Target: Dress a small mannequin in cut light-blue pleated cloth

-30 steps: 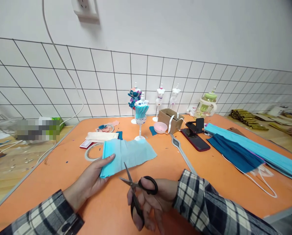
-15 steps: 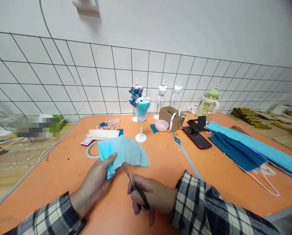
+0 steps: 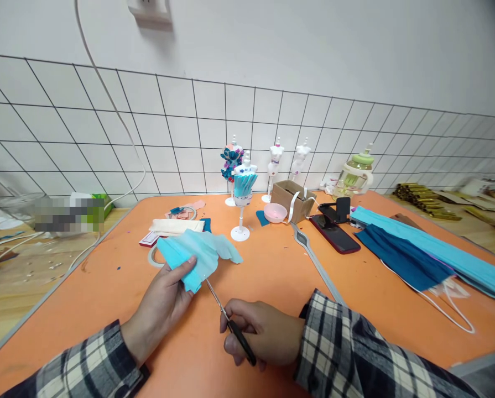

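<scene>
A folded piece of light-blue thin fabric (image 3: 193, 251) is pinched in my left hand (image 3: 166, 301), thumb on top, its far end drooping to the right over the table. My right hand (image 3: 264, 331) is wrapped round the black handles of a pair of scissors (image 3: 239, 336). Their metal blades point up and left, and the tips reach the lower edge of the fabric. Beyond the fabric stands a small white dress-form stand (image 3: 240, 233), its torso wrapped in pleated light-blue material (image 3: 244, 185).
A roll of tape (image 3: 152, 256) lies behind the fabric. Further back are other small dress forms (image 3: 275, 157), a pink bowl (image 3: 275, 213) and a cardboard box (image 3: 293, 199). To the right lie a phone (image 3: 338, 235), a dark-blue face mask (image 3: 405, 257) and a long light-blue fabric strip (image 3: 438, 246).
The fabric's right end has folded over and drawn leftward. The scissors' blades have come together, and the handles look closer to each other. Both hands stay in nearly the same place.
</scene>
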`<state>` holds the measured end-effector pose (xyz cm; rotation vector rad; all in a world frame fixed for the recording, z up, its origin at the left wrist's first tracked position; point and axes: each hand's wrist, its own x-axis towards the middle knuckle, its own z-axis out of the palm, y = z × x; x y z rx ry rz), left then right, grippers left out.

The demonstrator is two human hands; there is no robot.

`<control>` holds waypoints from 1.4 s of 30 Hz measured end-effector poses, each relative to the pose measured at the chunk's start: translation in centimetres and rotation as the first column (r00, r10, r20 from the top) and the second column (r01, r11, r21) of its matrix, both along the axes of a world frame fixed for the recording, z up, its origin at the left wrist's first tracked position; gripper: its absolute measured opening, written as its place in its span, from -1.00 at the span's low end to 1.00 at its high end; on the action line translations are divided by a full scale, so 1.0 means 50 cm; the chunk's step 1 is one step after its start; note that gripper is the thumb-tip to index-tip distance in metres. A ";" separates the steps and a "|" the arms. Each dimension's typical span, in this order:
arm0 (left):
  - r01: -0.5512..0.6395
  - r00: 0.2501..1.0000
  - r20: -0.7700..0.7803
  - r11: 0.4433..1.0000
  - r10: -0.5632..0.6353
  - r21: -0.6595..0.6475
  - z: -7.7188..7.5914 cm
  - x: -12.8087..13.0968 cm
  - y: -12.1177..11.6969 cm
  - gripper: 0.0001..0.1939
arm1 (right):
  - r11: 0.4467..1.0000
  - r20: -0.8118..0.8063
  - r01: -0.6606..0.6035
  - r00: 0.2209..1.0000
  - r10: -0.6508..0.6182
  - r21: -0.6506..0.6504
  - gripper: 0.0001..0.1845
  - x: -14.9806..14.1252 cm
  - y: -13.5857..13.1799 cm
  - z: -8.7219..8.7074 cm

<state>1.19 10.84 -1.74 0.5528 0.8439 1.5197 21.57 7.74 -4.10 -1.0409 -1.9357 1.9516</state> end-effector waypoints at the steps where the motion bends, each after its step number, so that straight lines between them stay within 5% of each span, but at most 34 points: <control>1: -0.008 1.000 -0.003 1.000 0.008 0.003 0.002 -0.001 0.000 -0.60 | 0.999 0.014 0.008 1.000 -0.009 0.046 -0.65 0.002 0.001 -0.001; 6: 0.028 0.999 -0.032 1.000 -0.027 0.009 -0.003 -0.009 0.000 -0.48 | 0.975 0.024 0.078 0.996 -0.085 0.206 -0.74 0.007 0.009 -0.001; 15: 0.093 0.990 -0.106 0.995 -0.090 0.023 -0.017 -0.011 -0.005 -0.61 | 0.995 -0.148 0.064 0.986 -0.074 -0.074 -0.67 0.006 0.013 0.015; 24: 0.214 0.977 0.029 0.976 -0.213 -0.051 -0.011 -0.013 0.007 -0.77 | 0.993 -0.241 0.057 0.967 -0.081 -0.102 -0.68 0.006 0.019 0.007; 34: 0.266 0.963 -0.047 0.964 -0.266 -0.003 -0.022 -0.008 -0.005 -0.79 | 0.990 -0.253 0.064 0.963 -0.094 -0.128 -0.63 0.007 0.021 -0.005; 42: 0.174 0.984 -0.035 0.983 -0.176 -0.064 -0.023 -0.014 0.003 -0.78 | 0.985 -0.249 0.104 0.959 -0.136 -0.137 -0.63 0.005 0.025 -0.009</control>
